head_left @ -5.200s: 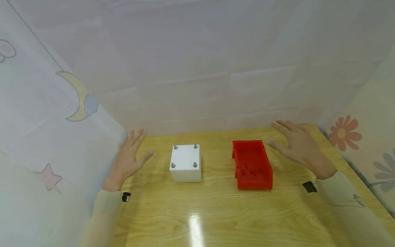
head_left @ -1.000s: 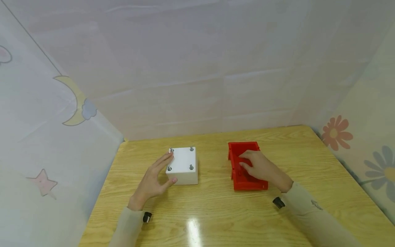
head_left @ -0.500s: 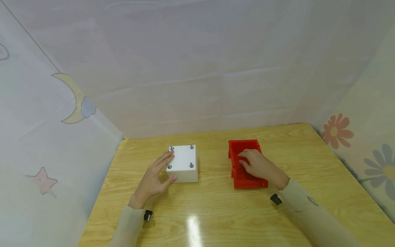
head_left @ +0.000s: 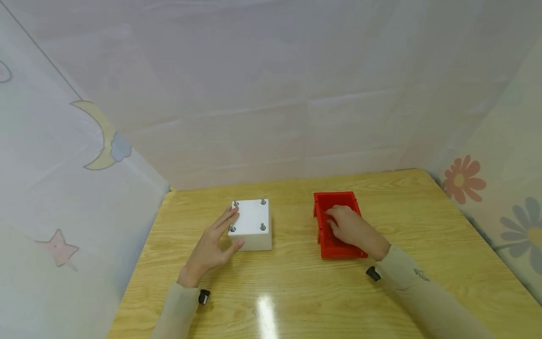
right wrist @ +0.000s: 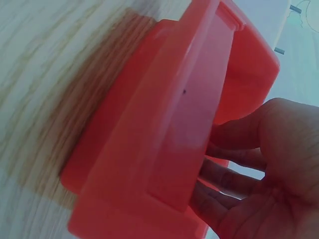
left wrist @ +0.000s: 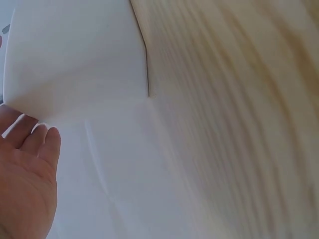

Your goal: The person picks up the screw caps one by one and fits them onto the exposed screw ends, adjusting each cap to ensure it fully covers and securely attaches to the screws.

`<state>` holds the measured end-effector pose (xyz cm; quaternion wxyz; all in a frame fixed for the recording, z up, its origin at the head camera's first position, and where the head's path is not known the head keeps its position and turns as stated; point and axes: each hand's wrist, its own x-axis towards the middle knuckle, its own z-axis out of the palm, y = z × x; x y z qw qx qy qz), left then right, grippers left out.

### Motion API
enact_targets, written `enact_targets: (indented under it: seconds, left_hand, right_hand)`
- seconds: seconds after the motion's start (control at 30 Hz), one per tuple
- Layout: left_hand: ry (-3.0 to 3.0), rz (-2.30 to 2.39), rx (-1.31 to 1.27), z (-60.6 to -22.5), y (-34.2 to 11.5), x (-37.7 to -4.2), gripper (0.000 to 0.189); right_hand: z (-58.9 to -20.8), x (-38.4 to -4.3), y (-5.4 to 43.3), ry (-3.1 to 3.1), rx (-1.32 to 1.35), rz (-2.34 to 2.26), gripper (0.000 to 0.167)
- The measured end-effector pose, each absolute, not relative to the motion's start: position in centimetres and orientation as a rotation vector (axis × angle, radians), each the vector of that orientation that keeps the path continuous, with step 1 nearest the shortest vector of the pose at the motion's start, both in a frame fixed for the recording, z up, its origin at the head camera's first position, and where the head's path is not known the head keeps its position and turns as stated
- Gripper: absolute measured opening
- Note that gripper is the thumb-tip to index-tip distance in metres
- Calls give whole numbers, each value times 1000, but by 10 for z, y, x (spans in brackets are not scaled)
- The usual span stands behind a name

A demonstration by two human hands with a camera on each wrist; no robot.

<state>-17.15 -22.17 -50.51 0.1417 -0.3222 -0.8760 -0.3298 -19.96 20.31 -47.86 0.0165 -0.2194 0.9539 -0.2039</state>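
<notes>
A white block point(head_left: 251, 217) rests on the table with a metal bolt point(head_left: 263, 227) standing up at each corner of its top. My left hand point(head_left: 207, 247) is at the block's left side, fairly straight fingers over the top's left edge and thumb by the front face. In the left wrist view, fingertips overlap the edge of the block point(left wrist: 75, 59). My right hand point(head_left: 352, 230) reaches down into a red open-front bin point(head_left: 344, 253), its fingers bent. From the right wrist, the bin's wall point(right wrist: 144, 114) hides the fingertips, so I cannot tell whether they pinch anything.
Both things stand on a wood-grain table point(head_left: 292, 292), the bin to the right of the block. A pale cloth wall point(head_left: 271, 117) rises behind the table, with printed side walls left and right.
Since the earliest frame, my left hand has come in to the block and my right hand into the bin, where several small red pieces lay. Lately only the right hand and forearm shift slightly.
</notes>
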Motion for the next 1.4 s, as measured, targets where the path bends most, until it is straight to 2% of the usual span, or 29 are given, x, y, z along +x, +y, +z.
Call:
enact_targets:
  seconds: [0.2,0.37,0.57,1.4]
  left_hand:
    - [-2515,-963,-927,-506,-220,-172,76]
    - [-2462,-967,-949,-507,-219,-173,74]
    - [-2421,-987,-955,-507,-217,-175,72]
    - [-2279,-989,-1009,-508,-217,-182,71]
  right_hand:
    - [-484,-201,201,2966,-611,-583,28]
    - [-486,-201,198,2965,-592,-579,4]
    - [-489,-201,195,2952,-541,-566,16]
    - [-492,-201,193,2907,-444,-575,18]
